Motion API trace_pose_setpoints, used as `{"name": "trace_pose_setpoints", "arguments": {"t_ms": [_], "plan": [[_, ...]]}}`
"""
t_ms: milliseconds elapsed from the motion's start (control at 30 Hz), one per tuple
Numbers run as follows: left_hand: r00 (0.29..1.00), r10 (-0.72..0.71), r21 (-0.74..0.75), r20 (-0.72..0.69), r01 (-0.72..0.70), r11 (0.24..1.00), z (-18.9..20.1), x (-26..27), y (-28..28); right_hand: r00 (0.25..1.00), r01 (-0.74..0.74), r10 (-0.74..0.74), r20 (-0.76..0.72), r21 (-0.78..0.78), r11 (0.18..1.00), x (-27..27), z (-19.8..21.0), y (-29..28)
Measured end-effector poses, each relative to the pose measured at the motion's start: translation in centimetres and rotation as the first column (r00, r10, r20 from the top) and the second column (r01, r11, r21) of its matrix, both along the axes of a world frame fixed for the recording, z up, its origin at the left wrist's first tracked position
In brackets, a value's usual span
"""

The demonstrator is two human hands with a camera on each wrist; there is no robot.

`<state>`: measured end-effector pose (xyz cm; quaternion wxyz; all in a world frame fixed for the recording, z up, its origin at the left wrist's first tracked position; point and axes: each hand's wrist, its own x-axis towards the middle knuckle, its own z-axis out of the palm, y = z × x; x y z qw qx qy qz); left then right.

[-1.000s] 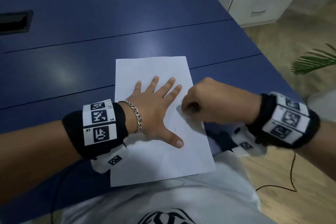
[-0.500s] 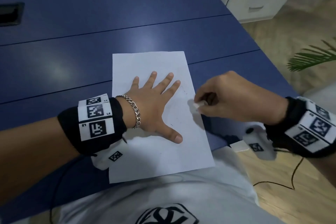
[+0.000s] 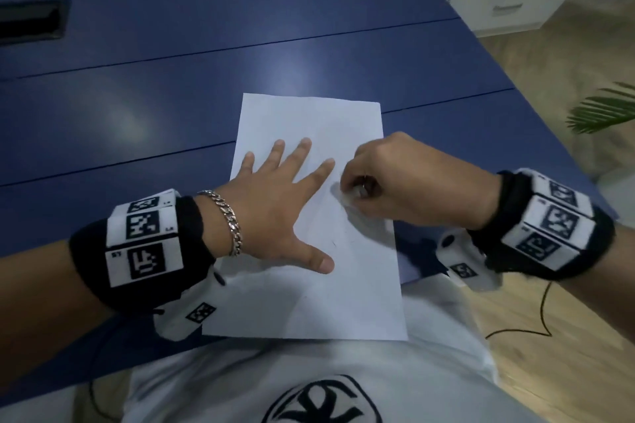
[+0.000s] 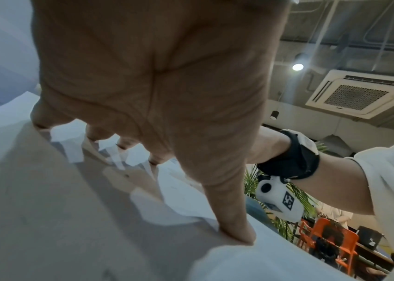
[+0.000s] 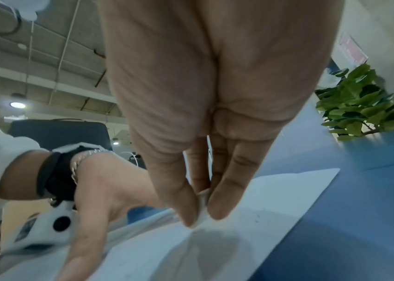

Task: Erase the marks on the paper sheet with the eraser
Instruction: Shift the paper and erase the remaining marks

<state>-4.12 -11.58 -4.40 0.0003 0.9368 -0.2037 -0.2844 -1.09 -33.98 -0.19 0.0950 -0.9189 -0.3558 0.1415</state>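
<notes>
table (image 3: 309, 45): a blue top with dark seams ran under and beyond both hands; a dark slot sat in it far off past the left hand.
shirt (image 3: 309, 381): white, with a dark emblem, it lay nearer the body than both hands.
paper sheet (image 3: 309, 302): white, flat on the table, under both hands; its near edge reached the table's edge by the shirt, and its far edge lay beyond the fingertips.
left hand (image 3: 278, 206): palm down on the sheet, fingers straight and spread, thumb stretched out toward the body; in the left wrist view the fingertips (image 4: 42, 121) and thumb tip touched the paper.
right hand (image 3: 395, 185): knuckles up, just beside the left index finger, fingers curled; thumb and fingers pinched the eraser, as the right wrist view showed.
wrist bands (image 3: 144, 237): black, with white coded tags, one on each wrist; a white camera pod hung under each.
bracelet (image 3: 228, 220): a silver chain on the left wrist, between the band and the hand.
eraser (image 5: 202, 213): small and white, held between the right thumb and fingertips, its lower end on the sheet by the sheet's right edge, just beside the left index fingertip.
marks (image 3: 335, 244): a few faint thin strokes on the sheet between the left thumb and the right hand; too faint to tell more.
</notes>
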Motion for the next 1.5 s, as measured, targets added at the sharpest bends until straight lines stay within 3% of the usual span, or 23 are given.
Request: {"name": "trace_pose_setpoints", "arguments": {"t_ms": [100,267,400,467,567,633,800,1000,1167,1367,1500], "plan": [[1.0,0.004,0.005,-0.003,-0.004,1.0,-0.1,0.0,-0.1,0.999,-0.033,0.033,-0.009,-0.01,0.999,-0.7,-0.4,0.3],[1.0,0.002,0.027,-0.005,-0.002,1.0,-0.2,0.0,-0.1,0.963,-0.236,0.221,-0.156,-0.089,0.968,-2.5,-0.1,0.5],[1.0,0.004,0.027,-0.002,-0.004,1.0,-0.1,-0.2,-0.1,0.992,-0.124,0.124,-0.005,-0.089,0.988,1.4,0.1,0.4],[1.0,0.009,0.031,-0.005,-0.009,0.999,-0.1,-0.1,-0.1,0.992,-0.123,0.126,0.028,-0.091,0.988,0.6,-0.2,0.5],[1.0,0.01,0.03,-0.004,-0.01,0.999,-0.2,0.0,-0.1,0.97,-0.232,0.225,-0.094,-0.073,0.97,-2.9,-0.2,1.2],[1.0,0.008,0.025,-0.002,-0.008,1.0,-0.4,0.0,-0.1,0.959,-0.253,0.242,-0.148,-0.055,0.966,-2.4,0.0,1.1],[0.999,-0.043,-0.006,0.012,0.043,0.999,-0.3,0.5,1.0,0.994,-0.077,0.078,-0.081,0.022,0.997,2.7,0.1,-1.1],[0.999,-0.041,0.11,-0.001,0.041,0.993,0.5,2.2,3.7,0.992,-0.03,0.036,-0.119,0.056,0.998,1.4,-0.5,-1.8],[0.996,-0.07,0.028,-0.059,0.072,0.997,1.1,2.5,3.0,0.994,-0.062,0.062,-0.093,0.008,0.998,1.2,0.0,-1.2],[0.998,-0.066,0.0,-0.009,0.066,0.998,-0.7,2.4,1.7,0.983,-0.183,0.184,-0.017,0.033,0.983,1.6,-0.3,1.8],[0.998,-0.061,0.007,-0.004,0.061,0.998,-0.9,2.5,1.8,0.991,-0.13,0.13,0.024,0.004,0.991,2.1,-0.8,2.1]]}}
